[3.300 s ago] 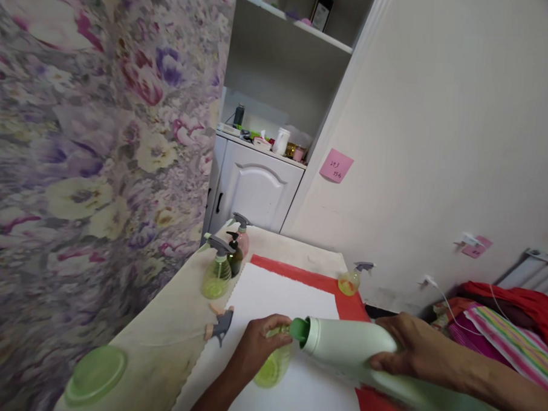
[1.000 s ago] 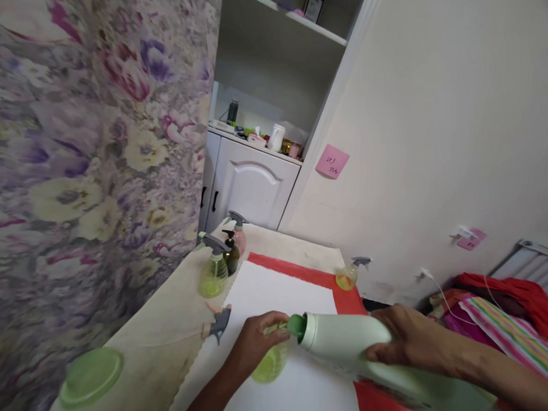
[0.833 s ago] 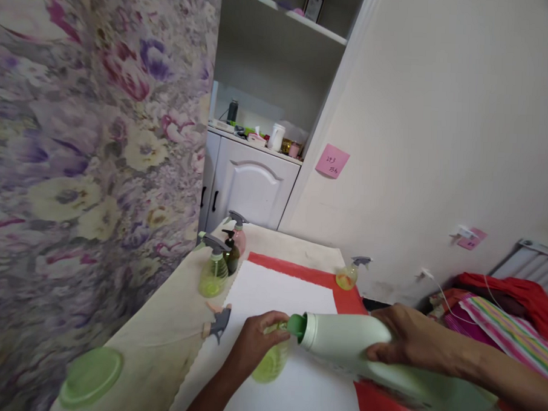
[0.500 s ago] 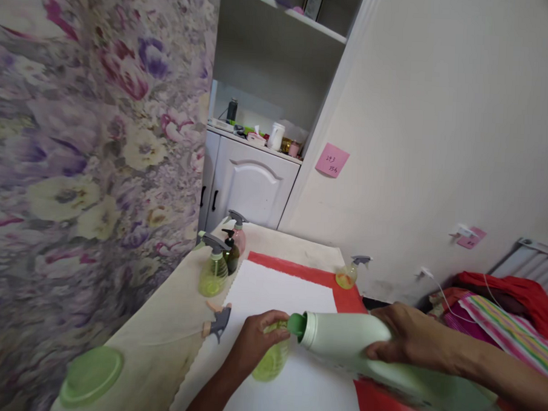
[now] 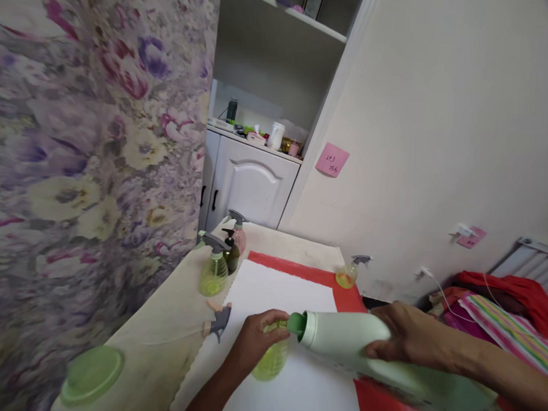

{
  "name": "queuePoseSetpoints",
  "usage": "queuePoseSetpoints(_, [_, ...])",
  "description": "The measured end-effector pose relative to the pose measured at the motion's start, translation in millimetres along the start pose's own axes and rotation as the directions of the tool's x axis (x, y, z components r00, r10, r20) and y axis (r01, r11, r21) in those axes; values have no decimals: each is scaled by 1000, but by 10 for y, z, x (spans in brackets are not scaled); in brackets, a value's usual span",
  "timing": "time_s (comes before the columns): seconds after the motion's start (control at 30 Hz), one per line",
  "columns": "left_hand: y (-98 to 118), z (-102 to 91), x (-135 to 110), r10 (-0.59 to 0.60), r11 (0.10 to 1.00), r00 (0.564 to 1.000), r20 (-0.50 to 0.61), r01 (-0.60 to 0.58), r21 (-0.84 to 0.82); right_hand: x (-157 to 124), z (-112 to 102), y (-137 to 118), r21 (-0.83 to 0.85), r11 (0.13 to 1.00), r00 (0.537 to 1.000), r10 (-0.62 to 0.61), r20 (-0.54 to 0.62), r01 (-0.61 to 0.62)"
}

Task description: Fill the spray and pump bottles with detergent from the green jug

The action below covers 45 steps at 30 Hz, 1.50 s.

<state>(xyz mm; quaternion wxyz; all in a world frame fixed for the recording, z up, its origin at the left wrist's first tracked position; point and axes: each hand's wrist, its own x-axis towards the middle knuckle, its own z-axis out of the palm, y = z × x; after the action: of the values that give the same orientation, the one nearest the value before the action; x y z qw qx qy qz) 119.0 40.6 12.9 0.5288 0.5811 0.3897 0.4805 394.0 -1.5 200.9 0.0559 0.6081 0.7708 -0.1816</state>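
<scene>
So the left hand [image 5: 258,340] is gripping the small bottle [image 5: 271,360] by its neck on the white sheet [image 5: 292,294], fingers curled; right hand [image 5: 398,339] is clasping the big green bottle [image 5: 343,334], tipped over the sheet (loose spray head [image 5: 218,323] is lying across the left edge).

left hand [image 5: 262,333]: fingers hide part of the neck of the small bottle [image 5: 271,361]; forearm [image 5: 218,382] cut off by the near edge. right hand [image 5: 399,337]: covers part of the large bottle [image 5: 341,334], its markings blurred. far left: pink spray bottle [image 5: 240,237] partly hidden behind the dark pump bottle [image 5: 230,257]. right wall: smaller note [image 5: 473,238], writing illegible.
</scene>
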Motion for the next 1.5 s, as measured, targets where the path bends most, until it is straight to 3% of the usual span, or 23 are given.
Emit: queuePoseSetpoints(1.5, [11, -6, -15, -10, 1000, 1000, -9, 10, -16, -14, -63, -138, -35, 999, 999, 33, -3, -33])
